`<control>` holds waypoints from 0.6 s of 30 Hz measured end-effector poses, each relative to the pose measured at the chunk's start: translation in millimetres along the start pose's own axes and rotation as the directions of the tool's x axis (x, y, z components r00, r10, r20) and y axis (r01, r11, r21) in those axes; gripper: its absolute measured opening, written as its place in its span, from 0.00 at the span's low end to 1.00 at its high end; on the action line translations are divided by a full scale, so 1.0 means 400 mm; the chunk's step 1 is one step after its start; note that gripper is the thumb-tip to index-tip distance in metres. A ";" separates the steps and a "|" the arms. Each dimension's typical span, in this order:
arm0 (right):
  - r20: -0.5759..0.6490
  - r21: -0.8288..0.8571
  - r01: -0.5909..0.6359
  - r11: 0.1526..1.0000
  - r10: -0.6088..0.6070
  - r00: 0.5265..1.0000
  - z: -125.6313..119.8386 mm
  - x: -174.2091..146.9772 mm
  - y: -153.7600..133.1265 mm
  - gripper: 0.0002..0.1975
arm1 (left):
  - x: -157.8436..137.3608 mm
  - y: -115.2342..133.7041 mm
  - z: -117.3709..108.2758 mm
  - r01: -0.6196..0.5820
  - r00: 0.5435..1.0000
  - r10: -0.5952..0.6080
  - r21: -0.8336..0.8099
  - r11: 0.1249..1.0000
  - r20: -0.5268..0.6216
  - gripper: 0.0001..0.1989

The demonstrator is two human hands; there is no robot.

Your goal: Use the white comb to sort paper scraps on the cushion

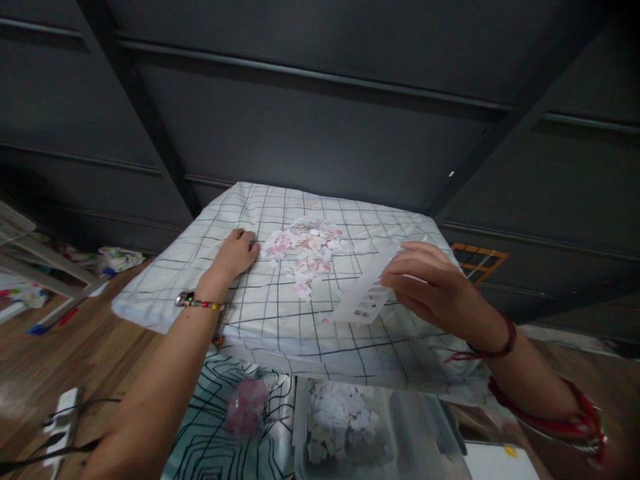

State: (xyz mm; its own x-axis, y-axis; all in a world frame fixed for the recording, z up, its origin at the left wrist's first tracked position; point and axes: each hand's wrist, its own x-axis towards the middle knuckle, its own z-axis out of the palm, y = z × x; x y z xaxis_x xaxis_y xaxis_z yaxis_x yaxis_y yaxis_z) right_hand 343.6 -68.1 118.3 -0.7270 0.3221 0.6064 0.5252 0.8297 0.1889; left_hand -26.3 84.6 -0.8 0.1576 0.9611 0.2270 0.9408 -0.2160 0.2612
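Observation:
My right hand (425, 277) pinches a thin white sheet with a row of small slots (365, 293). The sheet tilts above the right part of the checked cloth (260, 320), its lower edge near the cloth's front side. Left of it lies a loose heap of small white and pink paper scraps (305, 250). My left hand (237, 252) rests on the cloth just left of the heap, thumb apart from the slightly bent fingers, with nothing seen in it. The underside of that palm is hidden.
A clear plastic bin (410, 407) holding white scraps (345, 413) stands below the table's front edge. Beside it, a pink bundle (246, 407) lies on patterned green cloth (210, 427). A power strip (65, 427) is on the wooden floor; dark panels (310, 127) rise behind the table.

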 end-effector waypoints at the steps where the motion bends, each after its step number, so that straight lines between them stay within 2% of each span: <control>1: -0.008 0.001 0.003 1.000 -0.003 1.000 -0.004 -0.003 0.002 0.10 | 0.000 -0.001 0.001 0.003 1.000 -0.003 -0.002 1.000 -0.005 0.21; 7: -0.002 0.000 -0.010 1.000 0.010 1.000 0.005 -0.006 -0.007 0.10 | 0.002 -0.008 0.005 -0.011 1.000 0.010 -0.018 1.000 -0.021 0.22; 13: -0.066 0.057 -0.043 0.997 0.047 0.997 0.037 0.013 -0.029 0.08 | 0.007 -0.015 0.013 -0.027 0.999 0.026 -0.034 0.999 -0.032 0.22; 18: -0.081 -0.011 -0.042 0.999 0.041 0.996 0.036 0.020 -0.034 0.09 | 0.005 -0.017 0.015 -0.020 0.999 0.019 -0.034 0.999 -0.038 0.22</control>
State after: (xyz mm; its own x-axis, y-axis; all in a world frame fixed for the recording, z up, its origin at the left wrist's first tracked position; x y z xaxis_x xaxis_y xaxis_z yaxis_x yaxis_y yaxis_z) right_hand 324.4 -70.1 109.5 -0.6668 0.3175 0.6742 0.5599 0.8105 0.1720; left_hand -30.4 89.1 -7.6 0.1640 0.9496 0.2670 0.9268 -0.2411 0.2881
